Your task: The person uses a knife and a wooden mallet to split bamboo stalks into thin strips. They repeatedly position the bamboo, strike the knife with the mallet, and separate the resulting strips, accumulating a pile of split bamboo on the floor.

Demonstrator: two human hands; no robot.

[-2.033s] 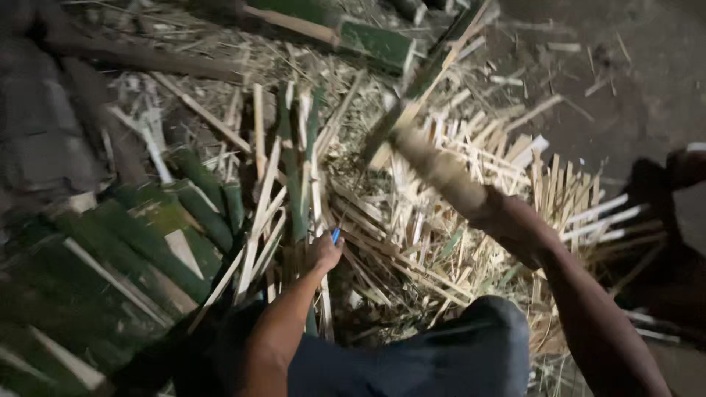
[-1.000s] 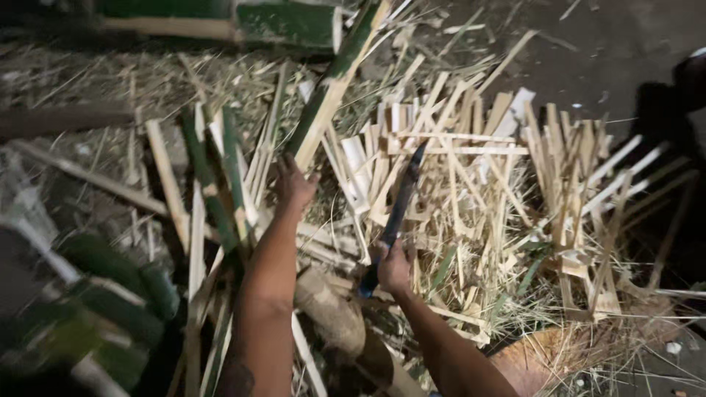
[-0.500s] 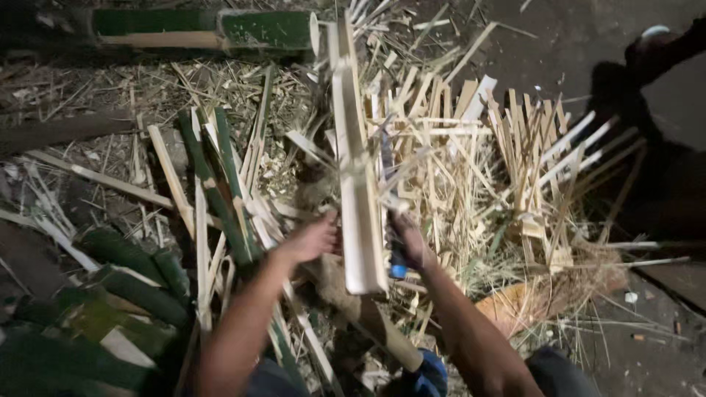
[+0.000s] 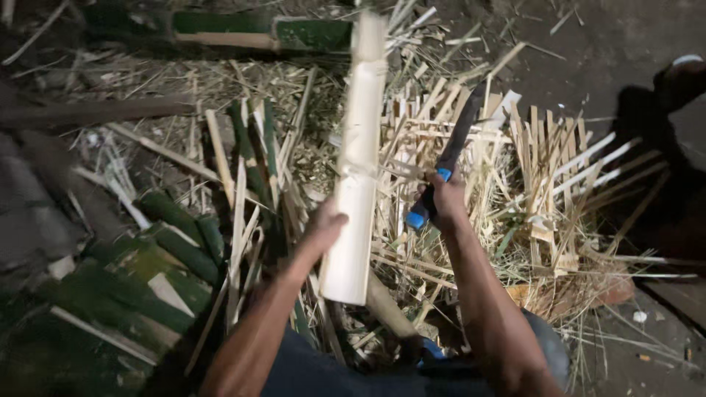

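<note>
my left hand (image 4: 326, 228) grips a pale split bamboo slab (image 4: 358, 162) standing nearly upright between my two hands, its top blurred. my right hand (image 4: 445, 197) is clenched on the blue handle of a dark long-bladed knife (image 4: 450, 154), blade angled up and away, just right of the slab. beyond both hands lies a heap of pale bamboo splints (image 4: 544, 169); left of my left hand, green bamboo pieces (image 4: 173, 235) lie stacked on the ground.
</note>
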